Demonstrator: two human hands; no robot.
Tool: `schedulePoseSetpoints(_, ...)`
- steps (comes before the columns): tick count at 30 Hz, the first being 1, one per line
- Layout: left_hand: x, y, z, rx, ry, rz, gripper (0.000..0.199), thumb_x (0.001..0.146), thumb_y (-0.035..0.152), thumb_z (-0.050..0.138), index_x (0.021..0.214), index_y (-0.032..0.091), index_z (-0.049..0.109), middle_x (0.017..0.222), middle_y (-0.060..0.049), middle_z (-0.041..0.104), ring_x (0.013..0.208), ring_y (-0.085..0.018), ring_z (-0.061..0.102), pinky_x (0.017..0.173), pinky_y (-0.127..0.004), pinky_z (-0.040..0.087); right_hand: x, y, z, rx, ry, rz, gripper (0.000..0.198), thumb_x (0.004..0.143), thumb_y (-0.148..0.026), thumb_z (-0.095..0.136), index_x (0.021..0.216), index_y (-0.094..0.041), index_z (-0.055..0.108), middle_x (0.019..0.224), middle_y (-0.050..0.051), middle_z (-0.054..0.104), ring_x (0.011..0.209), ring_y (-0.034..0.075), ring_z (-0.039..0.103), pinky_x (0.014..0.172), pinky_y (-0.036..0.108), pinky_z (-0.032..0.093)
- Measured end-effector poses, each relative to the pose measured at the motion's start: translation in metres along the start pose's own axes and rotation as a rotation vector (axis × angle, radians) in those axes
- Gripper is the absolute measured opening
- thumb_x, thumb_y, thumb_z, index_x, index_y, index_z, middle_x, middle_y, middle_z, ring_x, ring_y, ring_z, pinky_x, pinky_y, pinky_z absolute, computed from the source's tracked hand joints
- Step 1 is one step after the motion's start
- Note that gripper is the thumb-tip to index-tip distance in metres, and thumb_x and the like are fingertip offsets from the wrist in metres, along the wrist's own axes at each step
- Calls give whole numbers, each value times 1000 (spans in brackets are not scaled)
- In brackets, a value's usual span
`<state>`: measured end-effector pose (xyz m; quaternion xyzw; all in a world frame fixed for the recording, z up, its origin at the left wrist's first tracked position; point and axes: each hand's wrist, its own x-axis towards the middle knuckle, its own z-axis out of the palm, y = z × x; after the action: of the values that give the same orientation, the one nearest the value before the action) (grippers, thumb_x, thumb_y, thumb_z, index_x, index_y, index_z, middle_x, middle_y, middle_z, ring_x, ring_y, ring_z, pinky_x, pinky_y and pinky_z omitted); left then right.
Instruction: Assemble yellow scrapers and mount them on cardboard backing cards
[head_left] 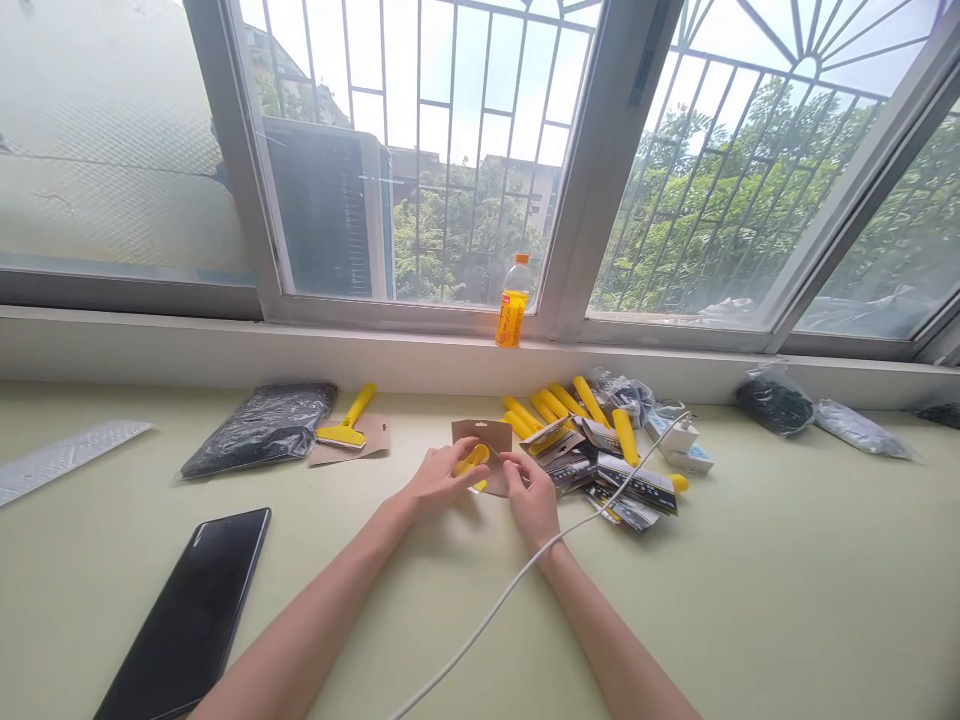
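So both hands are out in the middle of the table, and the left hand has its thumb and fingers around a yellow scraper, which sits over a brown card. The right hand is in a narrow pinch at the card's right side (can't tell if it's got the card's edge or something thin). Going by the clock from there, a messy pile of packaged scrapers is at 3, touching distance or close to it, an orange drink bottle stands at 12 by the window, another scraper lies on its own card around 10, and a black phone is down at 8.
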<state>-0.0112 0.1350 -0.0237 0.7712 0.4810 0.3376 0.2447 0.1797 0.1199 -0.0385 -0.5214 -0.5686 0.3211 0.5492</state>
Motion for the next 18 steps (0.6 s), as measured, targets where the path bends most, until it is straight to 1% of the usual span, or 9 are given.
schedulePoseSetpoints(2,1,-3,1,-50,17,-4,64,87,65,61,138,27,61,116,-9,73,107,-29,66,88,-37,52,1,3,0,-2,-7,5,50,87,-52,53,109,-13,73,89,10,71,81,24,64,77,35,50)
schedulePoseSetpoints(4,2,-6,3,-89,28,-32,67,81,60,71,138,26,60,111,-8,73,102,-27,68,85,-35,52,2,6,0,-3,-17,-4,49,88,-51,52,111,-13,72,84,9,69,77,23,63,74,35,49)
schedulePoseSetpoints(7,2,-7,4,-137,43,-75,71,75,52,79,137,25,58,105,-6,71,97,-25,67,83,-35,52,2,8,1,-1,-36,-19,49,89,-50,51,114,-13,71,87,9,69,72,21,61,69,34,48)
schedulePoseSetpoints(9,1,-7,5,-148,71,-84,66,75,49,80,133,25,59,104,-5,70,97,-24,67,84,-36,52,2,8,1,4,-47,-24,49,89,-50,52,114,-13,71,89,9,69,70,21,60,67,34,47)
schedulePoseSetpoints(11,0,-5,5,-158,99,-70,57,76,46,79,126,24,60,107,-5,70,99,-24,67,87,-36,52,0,5,1,21,-45,-35,48,89,-50,53,113,-13,71,90,10,69,73,21,61,69,34,48)
schedulePoseSetpoints(14,0,-2,4,-199,146,-51,45,79,41,77,117,24,60,114,-6,71,105,-24,67,91,-36,52,-1,1,1,45,-3,-59,46,89,-50,54,111,-14,71,92,10,68,81,22,63,74,33,49)
schedulePoseSetpoints(16,1,0,3,-227,201,-60,41,80,40,76,114,23,60,114,-6,71,105,-24,67,92,-35,52,-2,-1,0,35,59,-58,47,89,-52,56,112,-14,69,84,7,64,77,21,60,72,32,47)
schedulePoseSetpoints(18,2,0,3,-251,248,-75,39,81,41,76,111,22,61,109,-6,72,101,-23,68,88,-34,53,-1,-1,0,21,120,-32,53,86,-56,60,117,-14,67,73,1,54,69,19,53,68,31,44)
